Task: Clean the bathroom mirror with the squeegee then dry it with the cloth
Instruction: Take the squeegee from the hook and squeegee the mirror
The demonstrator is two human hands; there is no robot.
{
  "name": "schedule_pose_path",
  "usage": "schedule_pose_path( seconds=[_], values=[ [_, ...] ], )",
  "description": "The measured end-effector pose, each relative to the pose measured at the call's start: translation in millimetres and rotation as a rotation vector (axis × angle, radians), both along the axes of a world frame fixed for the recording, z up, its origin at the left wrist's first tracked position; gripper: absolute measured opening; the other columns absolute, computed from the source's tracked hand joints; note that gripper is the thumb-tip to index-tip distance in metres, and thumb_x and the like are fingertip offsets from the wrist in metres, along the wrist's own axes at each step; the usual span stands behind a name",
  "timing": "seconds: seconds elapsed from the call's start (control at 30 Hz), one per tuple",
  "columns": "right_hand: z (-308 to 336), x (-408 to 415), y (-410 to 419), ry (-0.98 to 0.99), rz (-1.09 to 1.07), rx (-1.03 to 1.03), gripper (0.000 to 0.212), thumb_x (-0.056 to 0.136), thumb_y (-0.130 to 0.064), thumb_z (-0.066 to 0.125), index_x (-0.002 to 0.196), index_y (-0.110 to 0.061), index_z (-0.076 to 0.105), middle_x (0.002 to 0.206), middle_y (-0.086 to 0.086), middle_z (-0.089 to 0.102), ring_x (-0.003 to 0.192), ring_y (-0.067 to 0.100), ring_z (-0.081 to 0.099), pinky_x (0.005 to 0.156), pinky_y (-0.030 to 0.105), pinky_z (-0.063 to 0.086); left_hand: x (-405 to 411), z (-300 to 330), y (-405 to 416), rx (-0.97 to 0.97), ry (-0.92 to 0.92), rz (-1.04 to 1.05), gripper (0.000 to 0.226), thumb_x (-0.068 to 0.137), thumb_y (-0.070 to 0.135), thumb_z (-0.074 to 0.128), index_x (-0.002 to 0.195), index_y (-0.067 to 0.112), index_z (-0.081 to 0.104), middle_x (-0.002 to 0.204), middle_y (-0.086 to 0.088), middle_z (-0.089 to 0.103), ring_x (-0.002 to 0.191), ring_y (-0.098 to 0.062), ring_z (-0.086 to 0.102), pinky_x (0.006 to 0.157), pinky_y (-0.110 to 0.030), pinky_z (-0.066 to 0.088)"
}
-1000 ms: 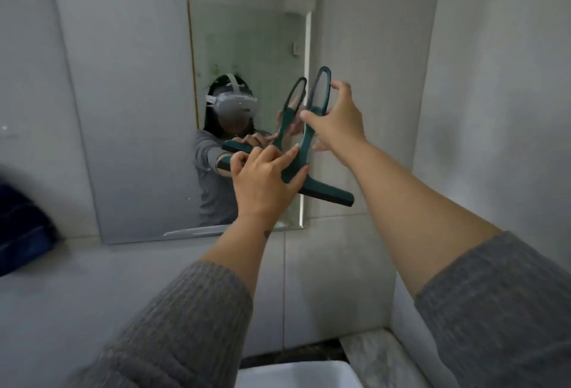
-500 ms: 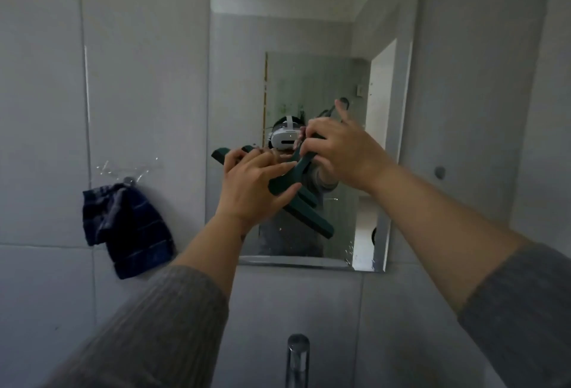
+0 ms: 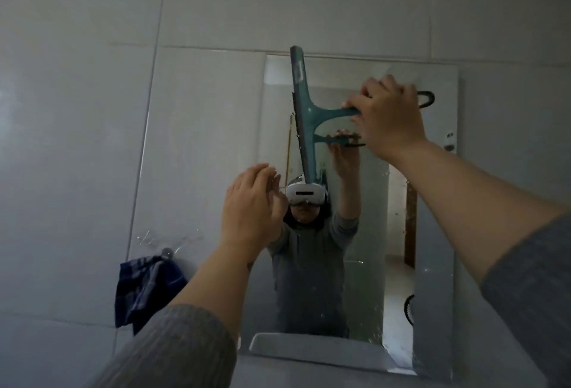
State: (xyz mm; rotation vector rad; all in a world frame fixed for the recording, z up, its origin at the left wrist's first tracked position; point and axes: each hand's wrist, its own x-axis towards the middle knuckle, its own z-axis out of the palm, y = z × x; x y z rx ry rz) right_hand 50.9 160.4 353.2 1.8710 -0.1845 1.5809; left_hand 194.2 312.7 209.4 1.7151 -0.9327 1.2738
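Note:
A teal squeegee (image 3: pixel 304 115) lies against the upper left part of the wall mirror (image 3: pixel 432 233), its blade nearly vertical and its top end just past the mirror's top edge. My right hand (image 3: pixel 389 118) grips the squeegee's handle, which points right. My left hand (image 3: pixel 251 206) hovers lower, in front of the mirror's left edge, fingers apart and holding nothing. A dark blue cloth (image 3: pixel 145 290) hangs from a wall hook left of the mirror. Water droplets speckle the glass.
Grey tiled walls (image 3: pixel 92 109) surround the mirror. The mirror reflects a person in a grey sweater and the rim of a white basin (image 3: pixel 309 349). A small fitting (image 3: pixel 449 140) sits on the wall just right of the mirror.
My left hand has let go of the squeegee and dropped lower. My right hand has raised the squeegee and turned its blade upright against the mirror's top. The view has tilted upward.

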Motion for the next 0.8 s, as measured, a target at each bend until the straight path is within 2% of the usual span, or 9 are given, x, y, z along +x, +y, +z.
schedule_pose_path(
  seconds=[0.07, 0.13, 0.3, 0.47, 0.6, 0.8],
  values=[
    [21, 12, 5, -0.048, 0.017, 0.047, 0.020, 0.088, -0.017, 0.062, 0.107, -0.011, 0.065, 0.108, 0.014, 0.063, 0.107, 0.036, 0.050, 0.083, 0.043, 0.035, 8, 13, -2, 0.035, 0.068, 0.013, 0.042, 0.091, 0.027, 0.049, 0.128, 0.010, 0.053, 0.136, -0.006, 0.050, 0.125, -0.022, 0.045, 0.106, -0.035, 0.038],
    [38, 27, 12, -0.096, 0.054, 0.112, 0.021, 0.092, -0.017, 0.056, 0.111, -0.015, 0.064, 0.113, 0.011, 0.063, 0.110, 0.034, 0.049, 0.085, 0.042, 0.034, 13, 22, -7, 0.099, 0.102, 0.009, 0.048, 0.090, 0.027, 0.052, 0.135, 0.010, 0.045, 0.145, -0.008, 0.040, 0.133, -0.022, 0.035, 0.110, -0.033, 0.031],
    [65, 69, 35, -0.147, 0.225, 0.241, 0.025, 0.097, -0.023, 0.051, 0.119, -0.022, 0.064, 0.113, 0.008, 0.064, 0.108, 0.031, 0.052, 0.089, 0.040, 0.035, 35, 18, -26, 0.211, 0.113, 0.072, 0.083, 0.088, 0.052, 0.052, 0.151, 0.015, 0.012, 0.161, -0.006, 0.005, 0.147, -0.022, 0.006, 0.118, -0.034, 0.011],
    [72, 100, 40, -0.147, 0.260, 0.229, 0.028, 0.098, -0.024, 0.050, 0.122, -0.025, 0.064, 0.113, 0.007, 0.065, 0.107, 0.028, 0.053, 0.089, 0.037, 0.034, 51, 3, -49, 0.176, 0.122, 0.111, 0.105, 0.081, 0.064, 0.054, 0.151, 0.015, -0.006, 0.159, -0.006, -0.018, 0.147, -0.022, -0.011, 0.117, -0.032, -0.002],
    [74, 105, 31, -0.138, 0.279, 0.269, 0.027, 0.098, -0.024, 0.052, 0.121, -0.025, 0.064, 0.112, 0.006, 0.065, 0.106, 0.027, 0.053, 0.086, 0.037, 0.032, 56, 1, -53, 0.178, 0.103, 0.143, 0.110, 0.079, 0.067, 0.054, 0.151, 0.014, -0.010, 0.158, -0.007, -0.021, 0.146, -0.021, -0.016, 0.113, -0.032, -0.008],
    [80, 87, 19, -0.140, 0.247, 0.335, 0.026, 0.096, -0.022, 0.054, 0.119, -0.029, 0.064, 0.114, 0.003, 0.066, 0.109, 0.026, 0.053, 0.090, 0.039, 0.032, 53, 1, -52, 0.195, 0.123, 0.155, 0.111, 0.077, 0.068, 0.056, 0.151, 0.014, -0.008, 0.159, -0.008, -0.019, 0.147, -0.021, -0.014, 0.117, -0.036, -0.004]
  ],
)
